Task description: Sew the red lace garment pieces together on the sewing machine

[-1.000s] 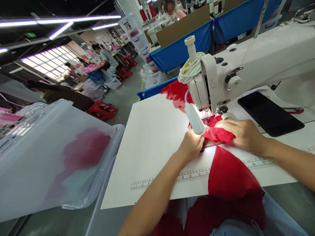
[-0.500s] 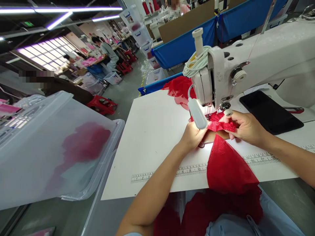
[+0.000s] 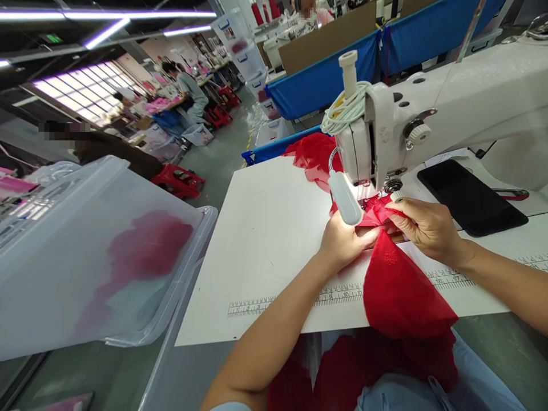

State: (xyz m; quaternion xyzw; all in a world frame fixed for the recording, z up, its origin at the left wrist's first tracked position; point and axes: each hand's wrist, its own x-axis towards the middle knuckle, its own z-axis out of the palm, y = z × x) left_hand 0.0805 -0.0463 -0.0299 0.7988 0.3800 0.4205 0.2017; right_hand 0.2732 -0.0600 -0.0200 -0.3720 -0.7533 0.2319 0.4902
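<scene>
Red lace fabric (image 3: 402,291) runs from beneath the sewing machine (image 3: 355,148) down over the table's front edge onto my lap. My right hand (image 3: 428,228) pinches an edge of it just right of the needle area. On the left side, my left hand (image 3: 345,240) presses on the same fabric, its thumb reaching toward the right and its fingertips partly hidden behind the small white lamp (image 3: 345,200). That lamp lights the stitching spot. More sheer red fabric (image 3: 314,160) lies bunched behind the machine head.
A black phone (image 3: 471,197) lies right of my right hand, near red-handled snips (image 3: 509,194). A ruler scale (image 3: 252,308) is printed along the white table (image 3: 244,228). A translucent bin (image 3: 85,257) stands at left. People (image 3: 190,85) work in the background.
My right hand has drawn back slightly and turned, now pinching the fabric edge. My left thumb has moved right onto the cloth. The hanging fabric has shifted a little to the right.
</scene>
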